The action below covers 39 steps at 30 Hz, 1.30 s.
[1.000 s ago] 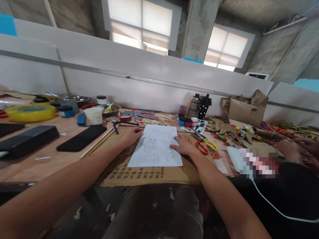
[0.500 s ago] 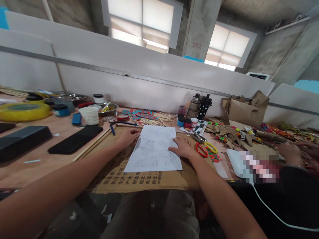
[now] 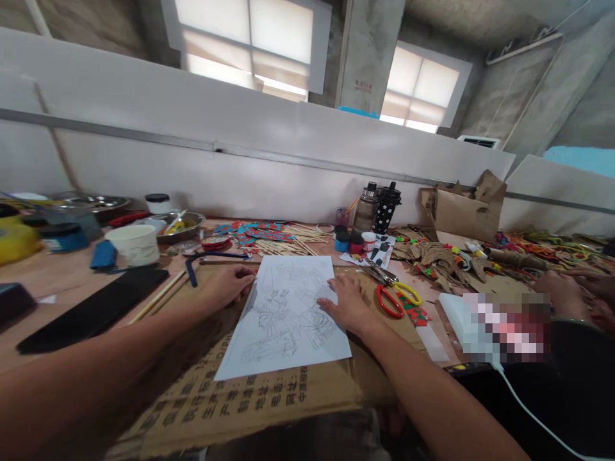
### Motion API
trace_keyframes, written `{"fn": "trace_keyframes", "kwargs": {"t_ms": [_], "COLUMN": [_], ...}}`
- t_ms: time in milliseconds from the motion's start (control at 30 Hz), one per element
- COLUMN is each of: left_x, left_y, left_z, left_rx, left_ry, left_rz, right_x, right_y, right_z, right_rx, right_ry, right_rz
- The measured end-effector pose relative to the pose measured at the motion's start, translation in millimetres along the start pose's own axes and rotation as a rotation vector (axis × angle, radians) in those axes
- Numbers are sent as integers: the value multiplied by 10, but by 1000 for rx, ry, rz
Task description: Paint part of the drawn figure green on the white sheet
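A paper (image 3: 283, 314) with pencil-like line drawings lies flat on the cardboard (image 3: 331, 390), between the person's two hands, its near edge short of the cardboard's front. The left hand (image 3: 235, 282) is at the paper's upper left edge, fingers bent and bunched together; whether they pinch the edge or only rest against it, I cannot tell. The right hand (image 3: 346, 304) lies loosely spread over the upper right edge, thumb on the drawn side, closed around nothing.

Just beyond the left hand is a blue tool (image 3: 191, 272), bent at an angle, and left of that forearm are thin sticks (image 3: 158, 298) and a black slab (image 3: 96, 307) (a phone, by its shape). Behind these stand a white cup (image 3: 134, 246) and a metal bowl (image 3: 189, 227).

Right of the right hand lie scissors (image 3: 390, 308), one handle loop red and the other yellow, partly over a red and green scrap (image 3: 419, 315). Past the paper's far edge are patterned pieces (image 3: 259, 232) in red and blue, with small paint jars (image 3: 342, 241) to their right and two bottles (image 3: 385, 211) behind the jars. Farther right, near a white device (image 3: 451, 314) with a cord, a co-worker's hand (image 3: 560, 291) shows above a dark sleeve.
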<state>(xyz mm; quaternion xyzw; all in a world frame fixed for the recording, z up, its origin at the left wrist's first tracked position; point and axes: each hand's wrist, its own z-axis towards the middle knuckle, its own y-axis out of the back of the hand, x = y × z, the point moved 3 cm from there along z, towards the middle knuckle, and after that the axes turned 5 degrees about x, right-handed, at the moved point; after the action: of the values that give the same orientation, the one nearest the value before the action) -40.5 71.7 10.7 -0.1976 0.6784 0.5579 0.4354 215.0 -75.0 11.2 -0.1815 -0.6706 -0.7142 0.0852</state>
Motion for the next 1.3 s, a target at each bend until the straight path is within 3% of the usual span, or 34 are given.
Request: {"fn": "trace_keyframes", "kwargs": {"t_ms": [133, 333, 533, 733, 1067, 1300], "left_x": [-44, 15, -16, -38, -180, -212], "left_y": [10, -5, 11, 11, 44, 10], "left_z": [12, -13, -39, -27, -25, -60], "left_rx": [-24, -18, -13, -41, -56, -73], "left_ry": [-83, -68, -88, -88, -48, -15], "left_rz": [94, 141, 138, 152, 230, 230], "right_x": [82, 104, 162, 237, 399, 328], "right_y": [-37, -152, -68, -15, 73, 47], "right_z": [-50, -110, -138, -156, -185, -191], "right_rx": [-88, -11, 31, -24, -48, -96], "right_ry": [2, -6, -66, -69, 68, 255], "right_rz": [51, 53, 71, 104, 184, 252]}}
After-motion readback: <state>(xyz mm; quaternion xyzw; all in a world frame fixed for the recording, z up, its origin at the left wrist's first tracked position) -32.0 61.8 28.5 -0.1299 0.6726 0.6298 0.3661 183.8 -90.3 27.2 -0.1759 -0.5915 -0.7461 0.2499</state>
